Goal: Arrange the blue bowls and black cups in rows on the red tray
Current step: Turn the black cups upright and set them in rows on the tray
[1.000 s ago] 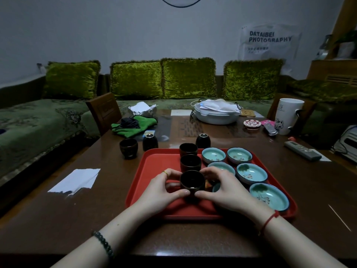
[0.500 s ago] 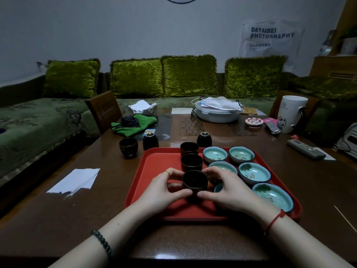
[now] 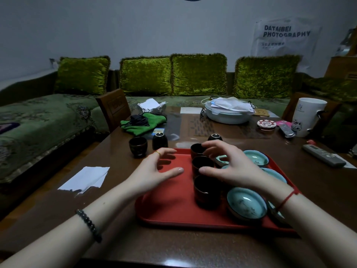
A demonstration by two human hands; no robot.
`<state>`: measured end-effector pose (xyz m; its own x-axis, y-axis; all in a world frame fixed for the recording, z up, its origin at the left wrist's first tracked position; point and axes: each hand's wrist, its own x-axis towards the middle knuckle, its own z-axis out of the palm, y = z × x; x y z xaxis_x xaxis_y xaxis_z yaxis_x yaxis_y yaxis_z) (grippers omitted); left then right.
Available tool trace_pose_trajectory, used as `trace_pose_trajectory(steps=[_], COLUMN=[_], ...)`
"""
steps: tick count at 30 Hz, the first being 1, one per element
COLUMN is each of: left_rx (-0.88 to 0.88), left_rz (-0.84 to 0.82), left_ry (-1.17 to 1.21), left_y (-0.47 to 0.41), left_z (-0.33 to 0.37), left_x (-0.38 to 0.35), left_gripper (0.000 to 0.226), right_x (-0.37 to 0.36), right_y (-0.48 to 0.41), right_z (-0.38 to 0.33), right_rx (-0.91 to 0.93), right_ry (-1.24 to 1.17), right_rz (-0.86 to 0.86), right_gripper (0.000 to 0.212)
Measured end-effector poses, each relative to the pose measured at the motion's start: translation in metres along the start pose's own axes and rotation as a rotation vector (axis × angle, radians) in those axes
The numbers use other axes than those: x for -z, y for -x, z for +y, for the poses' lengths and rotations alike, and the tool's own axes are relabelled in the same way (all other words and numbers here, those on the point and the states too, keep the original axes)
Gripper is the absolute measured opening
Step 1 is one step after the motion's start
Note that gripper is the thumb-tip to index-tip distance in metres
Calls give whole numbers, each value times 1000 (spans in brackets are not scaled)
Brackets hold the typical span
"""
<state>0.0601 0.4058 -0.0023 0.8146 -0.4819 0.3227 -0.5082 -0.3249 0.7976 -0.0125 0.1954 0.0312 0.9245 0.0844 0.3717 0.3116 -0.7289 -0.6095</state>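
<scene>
1. The left hand [image 3: 154,171] hangs over the bare left part of the red tray [image 3: 170,211], fingers spread, gripping nothing.
2. The right hand [image 3: 233,167] is likewise spread wide and empty, hovering over the middle black cup [image 3: 201,165].
3. Between the 2 hands, 3 black cups stand in a column on the tray: the far cup [image 3: 196,150] beneath the right fingertips, the near cup [image 3: 206,190] just below the right thumb.
4. Right of the right hand, blue bowls sit on the tray, partly hidden by it; the nearest bowl [image 3: 246,205] is beside the near cup.
5. Beyond the left hand, off the tray, stand an upright cup [image 3: 138,146] and an upturned cup [image 3: 160,141].
</scene>
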Motion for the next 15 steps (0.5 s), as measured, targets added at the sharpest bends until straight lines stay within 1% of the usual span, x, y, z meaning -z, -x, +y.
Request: trace_pose_trajectory(steps=[8, 15], left_rx=[74, 180], left_rz=[190, 249], left_ry=[-89, -114], left_y=[-15, -24], left_z=[-28, -68], left_x=[62, 97], left_gripper=[51, 60], right_x=[-32, -85], right_y=[-68, -122], right_z=[-24, -28], right_rx=[18, 1], right_ry=[-77, -110], right_rz=[-59, -104], right_gripper=[61, 63])
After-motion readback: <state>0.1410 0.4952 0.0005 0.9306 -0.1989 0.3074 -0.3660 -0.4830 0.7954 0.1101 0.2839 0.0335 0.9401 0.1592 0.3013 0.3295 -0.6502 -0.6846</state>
